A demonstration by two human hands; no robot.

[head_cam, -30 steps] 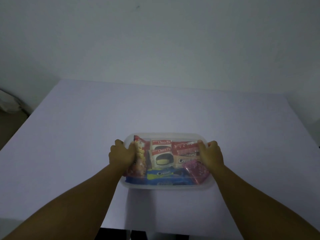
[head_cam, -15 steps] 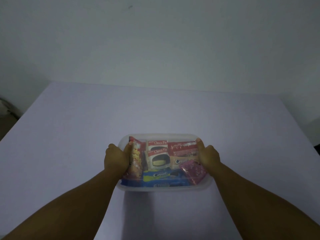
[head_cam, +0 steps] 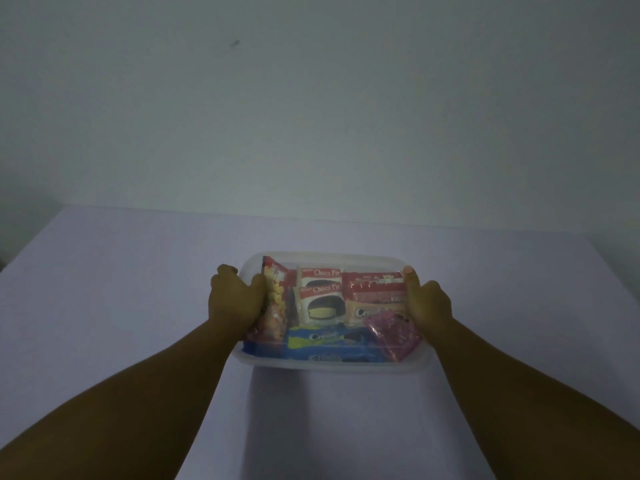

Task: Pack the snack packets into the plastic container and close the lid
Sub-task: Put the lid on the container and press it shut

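A translucent plastic container sits on the table in front of me, filled with snack packets. Inside lie two Choco Pie packets, a red and yellow packet at the left, red packets at the right, a blue cookie packet along the front and a pink packet. My left hand grips the left end and my right hand the right end, thumbs lying on top. The packets look hazy, as if under a clear lid; I cannot tell for sure.
The container rests on a pale lilac table whose far edge meets a plain grey wall. The table's left and right edges run off at the sides of the view.
Both hands stay on the container's ends. The container sits a little higher in view, and my right thumb now stretches further along the top edge.
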